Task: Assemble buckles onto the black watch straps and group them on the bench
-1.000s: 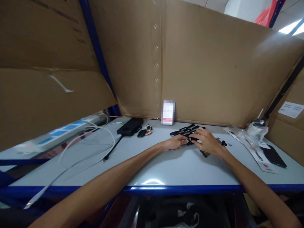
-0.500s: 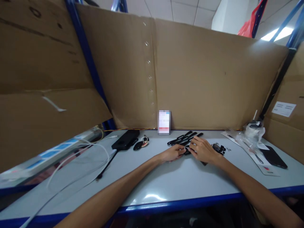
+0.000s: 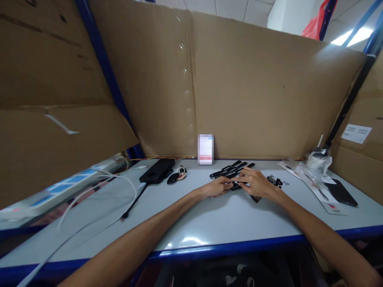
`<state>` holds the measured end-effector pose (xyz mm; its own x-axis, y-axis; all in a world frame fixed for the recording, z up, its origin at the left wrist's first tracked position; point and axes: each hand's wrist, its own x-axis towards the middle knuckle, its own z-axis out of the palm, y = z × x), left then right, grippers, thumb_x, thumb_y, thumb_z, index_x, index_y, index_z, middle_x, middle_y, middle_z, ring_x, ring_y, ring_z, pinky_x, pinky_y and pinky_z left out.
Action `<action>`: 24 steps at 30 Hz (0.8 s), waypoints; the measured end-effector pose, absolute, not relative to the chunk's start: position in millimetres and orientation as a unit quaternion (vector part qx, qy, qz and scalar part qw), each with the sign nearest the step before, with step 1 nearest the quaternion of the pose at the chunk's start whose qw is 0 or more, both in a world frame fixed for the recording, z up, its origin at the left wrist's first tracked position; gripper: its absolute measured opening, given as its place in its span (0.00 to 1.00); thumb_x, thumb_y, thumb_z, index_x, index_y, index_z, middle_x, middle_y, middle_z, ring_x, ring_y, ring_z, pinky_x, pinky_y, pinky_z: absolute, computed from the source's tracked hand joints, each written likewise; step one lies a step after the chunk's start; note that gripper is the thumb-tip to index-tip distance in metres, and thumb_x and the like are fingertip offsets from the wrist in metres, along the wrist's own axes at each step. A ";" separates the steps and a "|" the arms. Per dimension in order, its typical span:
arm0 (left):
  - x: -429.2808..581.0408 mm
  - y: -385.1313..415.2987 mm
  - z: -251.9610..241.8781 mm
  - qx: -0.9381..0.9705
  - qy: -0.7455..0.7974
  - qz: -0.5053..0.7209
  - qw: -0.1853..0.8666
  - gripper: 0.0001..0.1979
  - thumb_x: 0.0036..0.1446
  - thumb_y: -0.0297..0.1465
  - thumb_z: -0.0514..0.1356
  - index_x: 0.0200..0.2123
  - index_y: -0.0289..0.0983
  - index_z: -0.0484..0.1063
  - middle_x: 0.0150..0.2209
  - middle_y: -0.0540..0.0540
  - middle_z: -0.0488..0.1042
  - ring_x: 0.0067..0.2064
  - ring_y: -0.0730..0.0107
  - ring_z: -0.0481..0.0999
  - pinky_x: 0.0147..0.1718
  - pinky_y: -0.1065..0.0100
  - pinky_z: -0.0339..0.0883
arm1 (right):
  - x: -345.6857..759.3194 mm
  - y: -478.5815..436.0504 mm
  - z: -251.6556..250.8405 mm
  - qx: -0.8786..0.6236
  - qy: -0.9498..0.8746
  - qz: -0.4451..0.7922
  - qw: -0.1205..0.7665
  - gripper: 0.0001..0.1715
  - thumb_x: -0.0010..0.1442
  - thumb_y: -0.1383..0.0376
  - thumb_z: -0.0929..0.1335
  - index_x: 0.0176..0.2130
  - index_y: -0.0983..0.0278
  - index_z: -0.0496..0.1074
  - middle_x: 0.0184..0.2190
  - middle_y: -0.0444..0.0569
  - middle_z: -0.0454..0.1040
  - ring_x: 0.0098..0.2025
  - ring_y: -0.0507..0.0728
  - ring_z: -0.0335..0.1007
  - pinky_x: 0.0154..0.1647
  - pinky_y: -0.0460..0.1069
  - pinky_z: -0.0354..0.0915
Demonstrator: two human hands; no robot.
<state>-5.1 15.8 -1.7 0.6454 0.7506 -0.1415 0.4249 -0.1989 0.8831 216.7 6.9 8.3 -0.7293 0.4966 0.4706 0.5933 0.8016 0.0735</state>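
Observation:
My left hand (image 3: 220,186) is closed, its fingertips pinching the left end of a small black part (image 3: 236,186) low over the table. From the other side, my right hand (image 3: 255,183) bends over the same part, with thumb and index finger pressed to it. The part's exact kind is too small and too covered to tell. Just behind the hands lie several long black strips with slots (image 3: 226,170). A dark flat piece (image 3: 255,198) shows below my right palm. Small black parts (image 3: 274,181) lie right of my right wrist, beside tiny metal pieces (image 3: 286,183).
A phone with a lit screen (image 3: 206,149) leans on the cardboard wall (image 3: 254,91). To the left are a black box with a cable (image 3: 157,171), keys (image 3: 177,176), white cables (image 3: 98,217) and a power strip (image 3: 68,187). Plastic packaging (image 3: 317,171) and a black phone-like slab (image 3: 342,192) sit right.
The camera view has tilted down slightly. Both hands stay at the black part; my right index finger now reaches further left across it.

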 end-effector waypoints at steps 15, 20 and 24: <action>-9.1 20.8 4.3 0.759 0.369 0.137 0.518 0.19 0.54 0.47 0.59 0.25 0.39 0.61 0.18 0.55 0.55 0.16 0.78 0.49 0.15 0.69 0.40 | 213.9 1.8 10.2 -0.300 -0.926 -0.128 0.188 0.07 0.66 0.64 0.67 0.43 0.63 0.75 0.36 0.50 0.73 0.42 0.57 0.67 0.39 0.50 0.63; -8.8 20.3 4.5 0.766 0.363 0.137 0.513 0.16 0.55 0.46 0.59 0.30 0.38 0.65 0.19 0.56 0.55 0.18 0.77 0.50 0.16 0.70 0.42 | 212.9 -0.4 12.8 -0.316 -0.924 -0.092 0.193 0.06 0.66 0.65 0.68 0.43 0.62 0.72 0.40 0.50 0.72 0.42 0.56 0.68 0.40 0.49 0.62; -9.1 19.4 5.4 0.769 0.375 0.141 0.499 0.17 0.56 0.46 0.58 0.28 0.39 0.62 0.19 0.55 0.56 0.18 0.77 0.51 0.15 0.71 0.42 | 208.3 -0.6 8.5 -0.328 -0.919 -0.142 0.164 0.07 0.69 0.62 0.65 0.42 0.64 0.69 0.40 0.52 0.71 0.42 0.57 0.68 0.38 0.49 0.62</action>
<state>-9.1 19.4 5.4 0.6799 0.7163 -0.1574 0.4358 -0.2220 0.8722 208.3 -0.6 8.5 -0.7313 0.5558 0.3953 0.6492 0.7448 0.1540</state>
